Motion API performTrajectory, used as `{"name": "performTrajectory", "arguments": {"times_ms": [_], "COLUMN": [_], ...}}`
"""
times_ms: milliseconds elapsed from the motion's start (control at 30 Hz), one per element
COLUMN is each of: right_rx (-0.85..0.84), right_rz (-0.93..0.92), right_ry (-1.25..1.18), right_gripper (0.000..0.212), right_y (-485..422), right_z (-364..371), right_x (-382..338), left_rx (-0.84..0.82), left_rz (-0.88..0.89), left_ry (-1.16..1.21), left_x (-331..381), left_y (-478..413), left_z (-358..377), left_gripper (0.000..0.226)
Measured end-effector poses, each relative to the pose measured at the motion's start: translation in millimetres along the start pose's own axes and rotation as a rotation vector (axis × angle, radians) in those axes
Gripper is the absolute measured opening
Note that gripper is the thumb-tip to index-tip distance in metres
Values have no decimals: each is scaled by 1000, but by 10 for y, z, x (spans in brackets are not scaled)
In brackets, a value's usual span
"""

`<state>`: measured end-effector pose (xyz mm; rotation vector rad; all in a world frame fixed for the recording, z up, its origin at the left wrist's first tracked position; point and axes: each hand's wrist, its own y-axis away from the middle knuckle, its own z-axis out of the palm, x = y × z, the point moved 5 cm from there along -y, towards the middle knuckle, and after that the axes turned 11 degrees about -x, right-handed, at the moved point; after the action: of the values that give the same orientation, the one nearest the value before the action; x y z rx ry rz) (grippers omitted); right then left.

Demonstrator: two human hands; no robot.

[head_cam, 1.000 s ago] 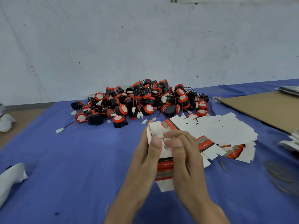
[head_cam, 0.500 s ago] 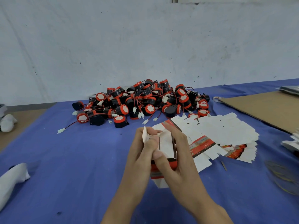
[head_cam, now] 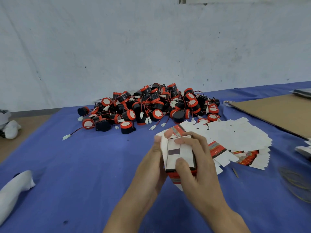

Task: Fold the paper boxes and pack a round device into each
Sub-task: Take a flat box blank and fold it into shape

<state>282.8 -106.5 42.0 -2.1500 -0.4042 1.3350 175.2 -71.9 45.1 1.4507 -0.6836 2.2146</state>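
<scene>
You hold one half-folded paper box (head_cam: 186, 153) above the worktop (head_cam: 75, 174), near the middle and towards its near edge. Your left hand (head_cam: 151, 167) grips the box's left side, thumb and fingertips curled over the far corner. Your right hand (head_cam: 198, 174) wraps round the right side, its index finger and thumb pressing on the white folded end. The pile of round devices (head_cam: 151, 108), black with red rims and trailing wires, lies by the far edge. Flat boxes (head_cam: 235, 137) fan out just right of your hands. A cardboard sheet (head_cam: 277, 113) lies at the right edge.
</scene>
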Motion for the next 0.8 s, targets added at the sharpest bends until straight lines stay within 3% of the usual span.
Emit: {"name": "performTrajectory", "arguments": {"times_ms": [133, 367, 600, 800], "right_rx": [-24, -90, -124, -86], "right_rz": [-3, -37, -116, -116], "right_ry": [99, 215, 301, 236], "right_gripper": [34, 63, 62, 58], "right_y": [16, 36, 53, 23], "right_z": [-1, 20, 55, 15], "right_x": [18, 47, -4, 16], "left_rx": [-56, -2, 31, -10], "left_rz": [-114, -81, -57, -51], "left_ry": [94, -97, -247, -69], "left_x": [-110, -130, -156, -117], "left_y": [-4, -9, -28, 3], "left_z": [-31, -80, -152, -77], "left_gripper": [45, 42, 20, 36]}}
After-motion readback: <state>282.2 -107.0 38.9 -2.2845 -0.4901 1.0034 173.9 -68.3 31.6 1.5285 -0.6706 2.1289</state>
